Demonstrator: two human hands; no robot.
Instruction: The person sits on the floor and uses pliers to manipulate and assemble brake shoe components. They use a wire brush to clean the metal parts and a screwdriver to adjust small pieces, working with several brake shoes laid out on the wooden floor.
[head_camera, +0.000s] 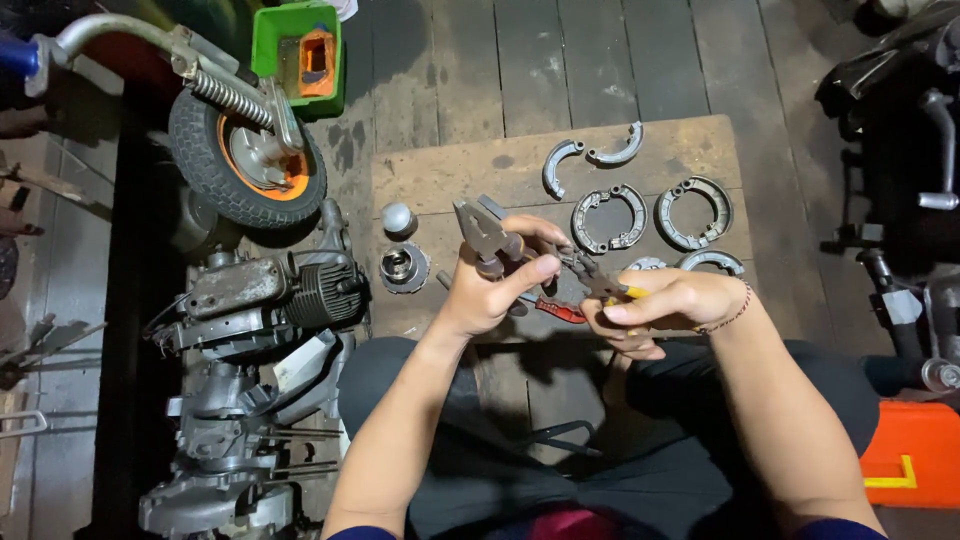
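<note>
Head view: left hand (490, 290) grips grey pliers (482, 232), jaws pointing away for access; right hand (672, 305) closes around a yellow-handled tool (610, 288), steadying the work above the wooden board (440, 180); brake shoes (609, 217) lie paired on the board, within reach.

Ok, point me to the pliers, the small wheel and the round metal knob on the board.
pliers (478, 232), head view, on the grey jaw head above the left hand.
small wheel (205, 160), head view, on the black tyre tread.
round metal knob (398, 217), head view, on its domed top.
</note>
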